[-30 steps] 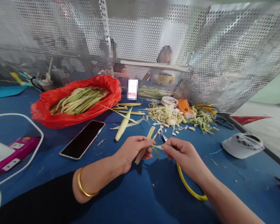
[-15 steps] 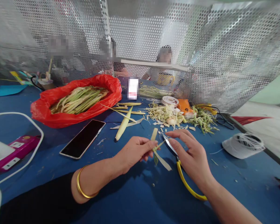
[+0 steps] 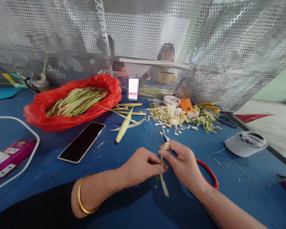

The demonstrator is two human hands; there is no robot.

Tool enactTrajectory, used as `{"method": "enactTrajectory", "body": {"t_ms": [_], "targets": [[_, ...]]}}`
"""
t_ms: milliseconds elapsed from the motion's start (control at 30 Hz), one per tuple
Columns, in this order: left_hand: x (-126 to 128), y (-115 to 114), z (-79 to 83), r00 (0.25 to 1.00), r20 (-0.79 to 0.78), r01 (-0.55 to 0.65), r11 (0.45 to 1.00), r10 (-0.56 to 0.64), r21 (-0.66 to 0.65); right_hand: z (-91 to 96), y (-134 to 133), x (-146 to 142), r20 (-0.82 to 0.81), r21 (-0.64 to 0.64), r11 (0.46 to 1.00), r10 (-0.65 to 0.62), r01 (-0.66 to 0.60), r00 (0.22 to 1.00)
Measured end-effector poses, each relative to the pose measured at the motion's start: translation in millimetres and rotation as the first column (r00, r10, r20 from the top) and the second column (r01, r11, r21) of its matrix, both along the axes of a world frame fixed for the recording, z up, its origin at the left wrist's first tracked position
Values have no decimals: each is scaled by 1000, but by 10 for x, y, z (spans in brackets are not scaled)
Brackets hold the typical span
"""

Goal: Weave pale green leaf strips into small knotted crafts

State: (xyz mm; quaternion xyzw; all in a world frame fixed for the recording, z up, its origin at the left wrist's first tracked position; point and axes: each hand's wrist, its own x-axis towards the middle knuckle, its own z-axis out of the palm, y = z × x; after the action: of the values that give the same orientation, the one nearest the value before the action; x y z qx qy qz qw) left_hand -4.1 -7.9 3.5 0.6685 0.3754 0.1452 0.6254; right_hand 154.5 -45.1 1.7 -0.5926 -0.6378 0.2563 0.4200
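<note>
1. Looking at a blue worktop (image 3: 133, 140), scuffed n sprinkled w/ tiny bits, plus a pile of pale n green scraps (image 3: 164, 113) toward the back.
2. Backed by a perforated metal screen (image 3: 145, 38) w/ ppl showing thru the holes, heads pixelated.
3. Pinching a pale leaf strip (image 3: 164, 186) btwn left hand (image 3: 140, 165) fingers, low down; gripping its upper end w/ right hand (image 3: 183, 162) fingers too. Held nr the front-middle, tail dangling.
4. Red-handled scissors (image 3: 208, 171) partly under the right hand; can't tell if lying flat or tucked in the palm.
5. Over on the L: red plastic bag (image 3: 72, 127) full of leaves, dark-screened phone (image 3: 82, 141), magenta power strip (image 3: 14, 157).
6. Re labels: can't read the tiny print on the white tape roll (image 3: 168, 101). Seeing a dark mark on the orange item (image 3: 184, 105), also illegible. Lit panel (image 3: 133, 89) by the screen = blurred, white w/ pink at bottom.
</note>
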Motion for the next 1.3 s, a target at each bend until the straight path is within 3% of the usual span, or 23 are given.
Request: {"method": "enactTrajectory", "body": {"t_ms": [100,233,367,500,667,867,967,1033,1200,1300], "targets": [[-2,3,-3,999,-29,32,999,-31,38,-24,8,-19,2,-9,1000,-28,28,1000],[13,-1,15,1000,15,6,997,-5,-71,-27,36,-8,-86,-92,995,-42,34,995],[12,6,41,995,76,-45,970,65,-237,20,57,39,-370,-257,962,-12,-90,929],[-2,35,59,990,96,-74,955,105,-287,85,66,71,-485,-262,938,75,-226,872],[-3,41,50,991,100,-54,956,86,-289,67,53,70,-424,-242,954,59,-177,904],[4,1,24,997,75,10,953,14,-303,-15,-12,-25,-203,-89,994,41,-60,978],[19,-3,17,996,55,-55,960,73,-273,-21,17,-21,-133,-57,998,28,-36,991],[25,14,22,985,73,-133,953,158,-272,4,56,31,-154,-96,993,52,-68,987],[-2,102,54,944,146,-248,927,297,-280,124,103,207,-115,-214,935,264,-284,958],[-21,125,61,949,138,-242,935,284,-259,132,104,238,-28,-189,957,219,-220,975]]}}
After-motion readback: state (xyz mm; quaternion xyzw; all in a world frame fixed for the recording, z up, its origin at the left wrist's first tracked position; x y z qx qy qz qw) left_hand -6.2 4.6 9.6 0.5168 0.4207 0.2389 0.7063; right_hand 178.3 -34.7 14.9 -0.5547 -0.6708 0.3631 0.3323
